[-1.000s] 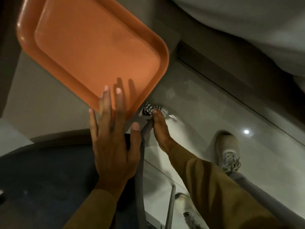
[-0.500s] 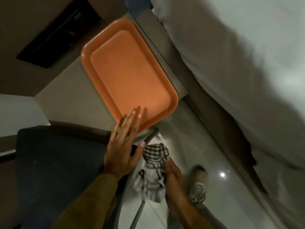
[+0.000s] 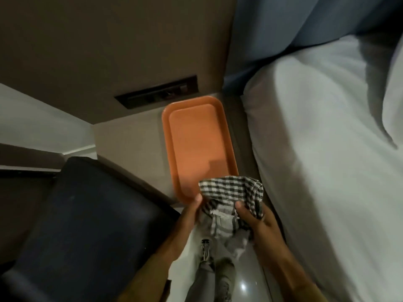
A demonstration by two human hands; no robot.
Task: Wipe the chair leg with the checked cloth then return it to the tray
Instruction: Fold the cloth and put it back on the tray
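I hold the black-and-white checked cloth point(image 3: 233, 194) in both hands, just over the near end of the orange tray point(image 3: 196, 136). My left hand point(image 3: 189, 212) pinches its left edge. My right hand point(image 3: 257, 223) grips its right side, and a loose part hangs down between them. The tray lies bare on a beige shelf. The dark chair seat point(image 3: 87, 225) is at the lower left; its legs are hidden from here.
A bed with white bedding point(image 3: 327, 160) fills the right side, close to the tray. A black socket panel point(image 3: 157, 92) sits in the wall behind the tray. Below my hands are my shoes point(image 3: 206, 251) on a glossy floor.
The cloth has come up from the chair leg near the floor to the tray's near end. My left hand left the chair seat and took the cloth's edge. The view rose.
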